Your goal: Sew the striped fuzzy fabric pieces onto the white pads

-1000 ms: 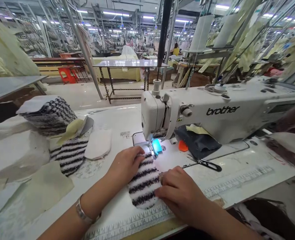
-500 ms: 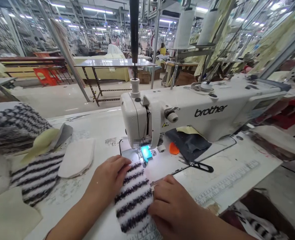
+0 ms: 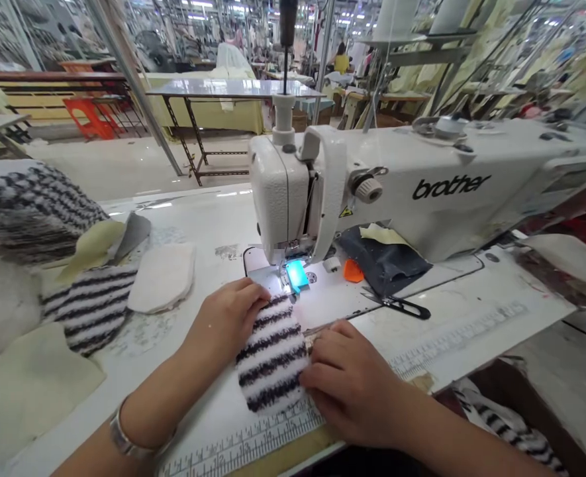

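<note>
Striped terry pad (image 3: 271, 354) runs lengthwise toward the presser foot (image 3: 287, 270), its far end under the nearer left hand (image 3: 227, 319). Right hand (image 3: 347, 384) lies along its right edge; both seem to press flat rather than pinch.

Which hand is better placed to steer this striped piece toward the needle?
Left, I'd judge. The left hand rests on the far end of the striped terry piece, close to the presser foot. The right hand sits at the piece's side edge, farther from the needle.

White sewing table (image 3: 193, 222) — cream pad (image 3: 162, 278), striped terry piece (image 3: 90, 308), thread snips (image 3: 396, 306)
</note>
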`<state>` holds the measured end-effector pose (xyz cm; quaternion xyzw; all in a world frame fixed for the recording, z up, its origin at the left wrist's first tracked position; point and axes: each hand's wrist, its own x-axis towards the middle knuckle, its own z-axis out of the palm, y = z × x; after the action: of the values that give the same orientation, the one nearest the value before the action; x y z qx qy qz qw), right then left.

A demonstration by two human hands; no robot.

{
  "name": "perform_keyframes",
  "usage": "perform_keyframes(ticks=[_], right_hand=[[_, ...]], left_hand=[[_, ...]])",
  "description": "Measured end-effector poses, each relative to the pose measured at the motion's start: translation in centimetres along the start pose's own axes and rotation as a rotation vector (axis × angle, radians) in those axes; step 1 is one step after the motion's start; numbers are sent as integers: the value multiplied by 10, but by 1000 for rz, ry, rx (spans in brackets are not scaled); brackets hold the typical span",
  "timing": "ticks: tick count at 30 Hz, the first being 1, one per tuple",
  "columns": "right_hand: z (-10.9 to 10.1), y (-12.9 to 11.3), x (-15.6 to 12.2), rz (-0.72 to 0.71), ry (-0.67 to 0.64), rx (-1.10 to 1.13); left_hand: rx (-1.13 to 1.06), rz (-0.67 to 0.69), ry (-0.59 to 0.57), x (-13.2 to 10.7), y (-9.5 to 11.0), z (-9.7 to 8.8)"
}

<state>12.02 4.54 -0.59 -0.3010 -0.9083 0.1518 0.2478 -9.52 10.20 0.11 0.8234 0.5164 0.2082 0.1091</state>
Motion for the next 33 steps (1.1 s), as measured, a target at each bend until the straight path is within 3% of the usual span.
perform_keyframes(ticks=[10,24,29,33], right_hand=[[3,-2,-1,6,-27,-19],[4,3,-2,-72,95,-117],[3,4,-2,-57,69,-39],[0,7,-6,-40,130,54]], left_hand=[[-41,-4,-10,-1,-4,1],[-54,115,73,1,-6,1],[-45,119,50,-1,-9,4],[-37,109,19,-3,-8,6]])
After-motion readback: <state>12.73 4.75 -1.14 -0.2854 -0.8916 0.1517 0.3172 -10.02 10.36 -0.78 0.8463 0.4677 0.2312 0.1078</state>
